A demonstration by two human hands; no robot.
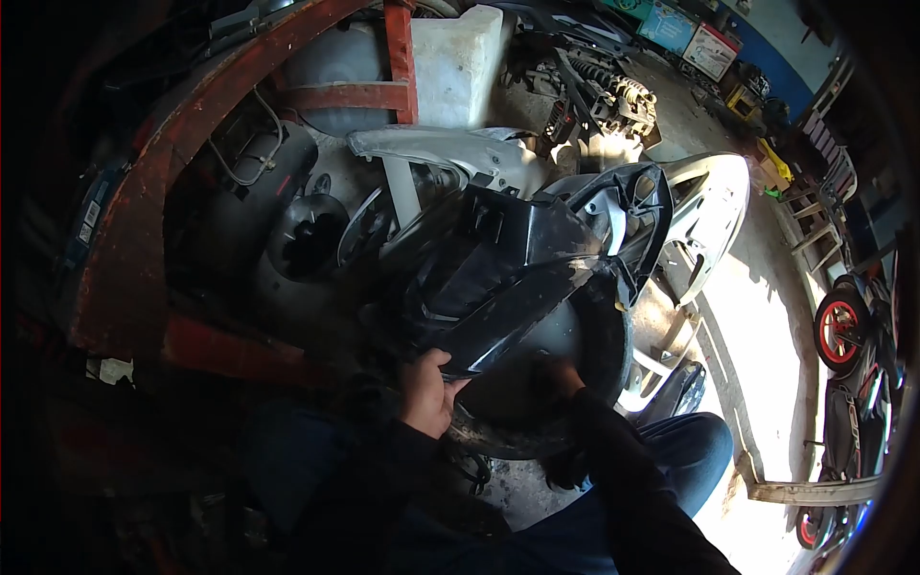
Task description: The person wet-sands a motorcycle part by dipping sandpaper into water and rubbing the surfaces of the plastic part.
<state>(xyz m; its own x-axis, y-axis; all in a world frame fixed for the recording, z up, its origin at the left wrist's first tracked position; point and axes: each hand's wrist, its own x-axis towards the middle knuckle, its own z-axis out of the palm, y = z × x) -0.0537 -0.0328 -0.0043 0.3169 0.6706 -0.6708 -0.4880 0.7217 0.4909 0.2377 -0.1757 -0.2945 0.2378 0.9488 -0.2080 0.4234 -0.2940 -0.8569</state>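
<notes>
My left hand is closed on the lower edge of a black plastic motorcycle body panel, its thumb on the near side. The panel is tilted across a round, dark tub with greyish liquid in it. My right hand reaches into the tub below the panel. Its fingers are lost in shadow, so whether they hold anything is unclear. At the panel's far end is a black bracket-like piece; whether the two are joined I cannot tell.
Pale fairings lie beyond the tub. A rusty red metal frame stands at the left, over a dark cylindrical tank. Motorcycle parts with a spring are farther back. A red-rimmed wheel is at the right, near a wooden bar.
</notes>
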